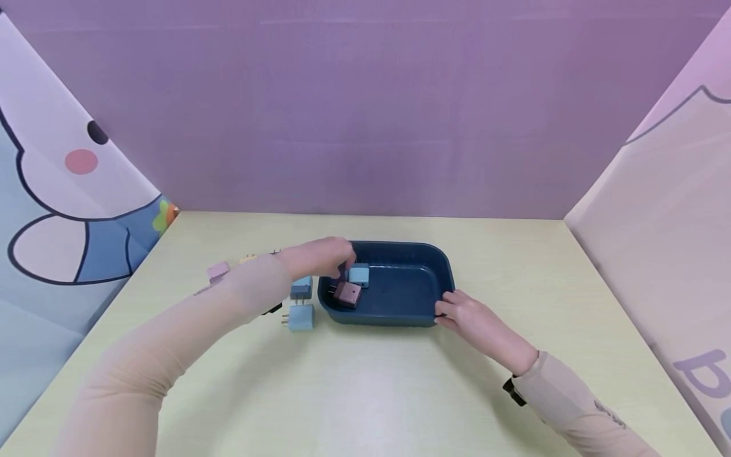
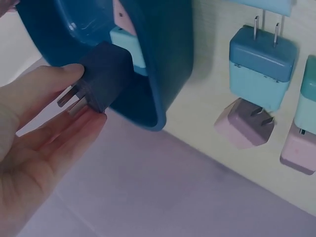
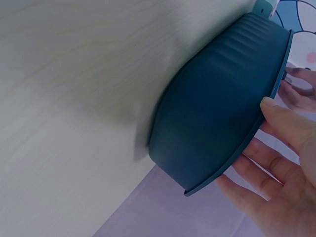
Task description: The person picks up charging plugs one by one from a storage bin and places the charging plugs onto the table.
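A dark blue plug adapter [image 2: 106, 74] with metal prongs is pinched between the thumb and fingers of my left hand [image 1: 322, 256], at the left end of a dark blue tray [image 1: 400, 320]. Inside the tray lie a pink plug adapter [image 1: 347, 294] and a light blue plug adapter [image 1: 358, 274]. My right hand [image 1: 471, 322] grips the tray's right front corner. In the right wrist view its thumb [image 3: 276, 111] is on the rim, with the fingers on the other side.
Left of the tray, a light blue plug adapter [image 1: 301, 317] and a two-tone blue one [image 1: 301, 287] lie on the table [image 1: 365, 393]. Farther left is a pink adapter [image 1: 217, 271], partly behind my left sleeve. A purple wall [image 1: 365, 127] rises behind the table.
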The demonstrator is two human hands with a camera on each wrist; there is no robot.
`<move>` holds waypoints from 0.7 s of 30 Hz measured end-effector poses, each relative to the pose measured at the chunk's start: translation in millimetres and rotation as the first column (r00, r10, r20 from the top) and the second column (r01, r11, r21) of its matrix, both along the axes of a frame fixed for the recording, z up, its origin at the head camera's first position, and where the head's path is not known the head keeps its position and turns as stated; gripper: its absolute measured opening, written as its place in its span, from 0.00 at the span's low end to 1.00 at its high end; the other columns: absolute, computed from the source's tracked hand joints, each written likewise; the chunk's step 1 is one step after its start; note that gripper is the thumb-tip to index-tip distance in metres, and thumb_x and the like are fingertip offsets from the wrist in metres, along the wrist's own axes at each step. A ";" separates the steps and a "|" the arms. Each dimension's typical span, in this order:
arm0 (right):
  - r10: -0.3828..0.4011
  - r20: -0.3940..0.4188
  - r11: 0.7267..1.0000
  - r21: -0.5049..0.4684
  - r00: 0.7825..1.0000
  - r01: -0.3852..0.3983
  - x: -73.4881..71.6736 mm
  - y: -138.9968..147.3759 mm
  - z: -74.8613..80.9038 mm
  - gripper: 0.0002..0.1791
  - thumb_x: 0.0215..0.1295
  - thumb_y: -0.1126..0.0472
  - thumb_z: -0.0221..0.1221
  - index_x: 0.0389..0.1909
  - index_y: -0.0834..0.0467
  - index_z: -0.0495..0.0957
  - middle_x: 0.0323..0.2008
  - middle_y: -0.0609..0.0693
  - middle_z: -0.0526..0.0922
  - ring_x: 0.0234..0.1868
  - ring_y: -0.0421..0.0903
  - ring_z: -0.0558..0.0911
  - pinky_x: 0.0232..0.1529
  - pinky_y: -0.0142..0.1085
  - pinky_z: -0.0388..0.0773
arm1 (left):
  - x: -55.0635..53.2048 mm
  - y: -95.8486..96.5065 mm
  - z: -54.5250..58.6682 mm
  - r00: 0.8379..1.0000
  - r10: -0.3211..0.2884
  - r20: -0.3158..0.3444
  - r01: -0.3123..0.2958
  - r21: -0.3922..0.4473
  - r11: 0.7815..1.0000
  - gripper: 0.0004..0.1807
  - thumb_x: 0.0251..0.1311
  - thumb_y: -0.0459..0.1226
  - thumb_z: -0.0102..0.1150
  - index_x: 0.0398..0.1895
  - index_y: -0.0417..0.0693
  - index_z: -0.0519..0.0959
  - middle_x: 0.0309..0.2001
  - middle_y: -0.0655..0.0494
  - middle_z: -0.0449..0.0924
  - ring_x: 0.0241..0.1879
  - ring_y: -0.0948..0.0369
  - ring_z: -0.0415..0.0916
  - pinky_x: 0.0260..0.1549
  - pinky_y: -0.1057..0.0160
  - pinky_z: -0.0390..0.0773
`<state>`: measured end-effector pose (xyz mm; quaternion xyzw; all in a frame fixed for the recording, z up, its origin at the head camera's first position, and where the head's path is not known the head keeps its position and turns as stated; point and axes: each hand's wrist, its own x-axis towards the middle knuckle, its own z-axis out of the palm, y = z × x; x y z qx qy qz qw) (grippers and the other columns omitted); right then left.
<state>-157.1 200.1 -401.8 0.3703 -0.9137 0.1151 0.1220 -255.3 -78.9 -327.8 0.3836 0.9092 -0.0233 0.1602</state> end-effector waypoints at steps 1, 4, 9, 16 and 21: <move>0.001 0.000 1.000 -0.001 1.000 -0.001 0.0 0.0 0.0 0.05 0.50 0.65 0.62 0.25 0.55 0.75 0.24 0.43 0.70 0.27 0.38 0.65 0.26 0.26 0.69 | 1.5 -1.4 1.5 1.000 -0.001 0.000 0.001 0.004 1.000 0.10 0.48 0.29 0.61 0.36 0.41 0.79 0.39 0.52 0.77 0.40 0.58 0.73 0.38 0.65 0.75; 0.004 -0.006 1.000 -0.003 1.000 -0.004 -0.3 0.0 0.2 0.05 0.50 0.65 0.62 0.24 0.55 0.75 0.24 0.43 0.70 0.27 0.38 0.65 0.26 0.26 0.69 | 4.3 -5.4 5.8 1.000 -0.001 -0.018 0.001 0.003 1.000 0.10 0.48 0.29 0.61 0.36 0.41 0.79 0.39 0.52 0.77 0.40 0.58 0.73 0.38 0.65 0.75; 0.008 -0.022 1.000 -0.008 1.000 -0.009 -1.0 0.0 0.3 0.05 0.50 0.65 0.63 0.24 0.54 0.75 0.24 0.43 0.69 0.27 0.38 0.65 0.26 0.25 0.69 | 9.5 -15.0 13.0 0.999 0.004 -0.032 -0.004 0.016 1.000 0.09 0.47 0.28 0.61 0.35 0.41 0.79 0.36 0.52 0.76 0.38 0.58 0.73 0.37 0.64 0.75; 0.010 -0.022 1.000 -0.009 1.000 -0.010 -1.0 0.6 -0.6 0.05 0.49 0.65 0.63 0.24 0.54 0.75 0.24 0.43 0.69 0.27 0.38 0.64 0.26 0.25 0.68 | 19.6 -28.6 21.7 0.998 -0.004 -0.056 0.006 0.034 0.999 0.09 0.45 0.26 0.61 0.32 0.40 0.80 0.32 0.52 0.75 0.34 0.57 0.73 0.35 0.64 0.76; 0.006 -0.011 1.000 -0.005 1.000 -0.006 -0.7 0.2 -1.1 0.05 0.49 0.65 0.63 0.24 0.55 0.75 0.24 0.43 0.69 0.27 0.38 0.65 0.26 0.26 0.69 | 23.3 -40.2 20.6 0.995 -0.027 -0.095 0.033 0.064 0.997 0.08 0.43 0.26 0.62 0.29 0.40 0.80 0.29 0.52 0.74 0.32 0.58 0.73 0.34 0.64 0.75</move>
